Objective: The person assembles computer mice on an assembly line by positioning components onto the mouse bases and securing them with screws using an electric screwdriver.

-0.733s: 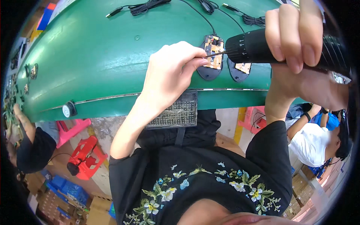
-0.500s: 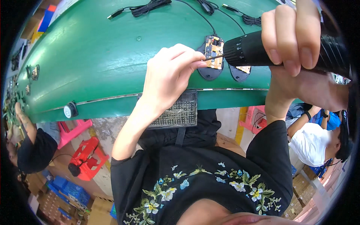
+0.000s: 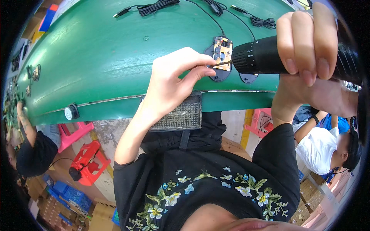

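Note:
My right hand (image 3: 308,50) is wrapped round a black electric screwdriver (image 3: 262,56), held level with its thin bit pointing left. My left hand (image 3: 175,77) pinches thumb and forefinger at the bit's tip; anything tiny between them is too small to make out. Behind the bit lies an opened computer mouse (image 3: 221,52), its tan circuit board exposed in a dark shell, cable running away from me. A second opened mouse (image 3: 248,78) is mostly hidden under the screwdriver. Below my left wrist sits a black tray (image 3: 177,115) with many small metallic-looking pieces.
The mice lie on a green work surface (image 3: 96,57). Bundled black cables (image 3: 158,7) lie at its far side. A round white-faced knob (image 3: 70,112) is on the front edge at left. Red stools (image 3: 88,163) and other people (image 3: 320,148) are at both sides.
The screwdriver and my right hand have shifted slightly right and nearer me. My left fingertips followed the bit, with the thumb now lower. The mice and cables appear slightly further right.

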A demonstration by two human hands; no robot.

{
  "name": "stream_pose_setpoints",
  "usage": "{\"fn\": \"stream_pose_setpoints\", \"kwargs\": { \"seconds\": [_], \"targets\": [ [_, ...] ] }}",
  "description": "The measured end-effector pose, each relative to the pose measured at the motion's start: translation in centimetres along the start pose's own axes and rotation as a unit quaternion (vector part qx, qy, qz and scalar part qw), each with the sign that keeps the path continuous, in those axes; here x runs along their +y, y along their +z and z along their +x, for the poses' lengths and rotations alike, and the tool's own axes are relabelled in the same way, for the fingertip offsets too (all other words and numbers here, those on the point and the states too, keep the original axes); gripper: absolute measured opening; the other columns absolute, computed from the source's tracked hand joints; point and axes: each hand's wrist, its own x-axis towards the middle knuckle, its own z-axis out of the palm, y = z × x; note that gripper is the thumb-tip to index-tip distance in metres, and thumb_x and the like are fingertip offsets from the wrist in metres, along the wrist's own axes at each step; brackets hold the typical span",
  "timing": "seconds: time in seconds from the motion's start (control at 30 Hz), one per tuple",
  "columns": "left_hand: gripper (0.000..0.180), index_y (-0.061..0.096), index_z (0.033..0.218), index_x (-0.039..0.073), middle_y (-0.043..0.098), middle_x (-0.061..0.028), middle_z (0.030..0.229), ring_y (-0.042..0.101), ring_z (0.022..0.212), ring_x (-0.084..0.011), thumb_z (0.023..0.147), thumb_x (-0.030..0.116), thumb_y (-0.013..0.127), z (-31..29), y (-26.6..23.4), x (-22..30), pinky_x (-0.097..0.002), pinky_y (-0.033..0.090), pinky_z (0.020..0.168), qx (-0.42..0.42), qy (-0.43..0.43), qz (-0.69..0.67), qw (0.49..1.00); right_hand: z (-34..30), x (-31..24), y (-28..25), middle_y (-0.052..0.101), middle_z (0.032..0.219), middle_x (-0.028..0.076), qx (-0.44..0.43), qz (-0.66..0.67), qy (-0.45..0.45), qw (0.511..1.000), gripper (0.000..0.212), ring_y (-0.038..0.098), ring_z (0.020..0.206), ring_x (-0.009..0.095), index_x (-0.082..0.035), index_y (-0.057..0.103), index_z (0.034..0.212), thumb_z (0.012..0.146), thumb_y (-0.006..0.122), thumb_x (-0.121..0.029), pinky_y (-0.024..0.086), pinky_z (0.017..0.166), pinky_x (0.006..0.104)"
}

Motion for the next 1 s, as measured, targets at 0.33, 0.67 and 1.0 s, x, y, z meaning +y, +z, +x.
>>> {"fn": "stream_pose_setpoints", "kwargs": {
  "seconds": [0.33,0.67,1.0],
  "targets": [
    [0.034,0.075,0.114,0.000,0.071,-0.0061,0.085,0.064,0.077,-0.0127,0.081,-0.008,0.075,-2.5,-2.3,0.7,-0.0269,0.052,0.074,0.019,-0.080,0.052,0.995,2.7,-0.1,-1.8,0.058,0.074,0.013,-0.016,0.027,0.055,0.998,0.049,0.060,0.056,0.025,-0.001,0.033,0.144,0.105,0.057,-0.019,0.050,0.052,0.0392],
    [0.023,0.077,0.103,0.000,0.077,-0.0104,0.095,0.071,0.084,-0.0204,0.081,-0.007,0.075,-6.3,-4.6,1.3,-0.0306,0.055,0.079,0.072,-0.129,0.118,0.982,-0.2,4.1,-0.7,0.052,0.065,0.011,0.191,-0.081,-0.027,0.978,0.071,0.052,0.052,0.019,0.003,0.043,0.124,0.104,0.036,-0.064,0.045,0.051,0.0352],
    [0.021,0.076,0.101,-0.001,0.078,-0.0118,0.093,0.073,0.086,-0.0216,0.082,-0.011,0.073,-7.4,-4.6,1.1,-0.0303,0.056,0.080,0.102,-0.147,0.118,0.977,0.1,5.1,-1.0,0.053,0.061,0.009,0.213,-0.097,0.017,0.972,0.071,0.050,0.045,0.016,0.005,0.046,0.117,0.103,0.037,-0.063,0.045,0.045,0.0307]
  ]
}}
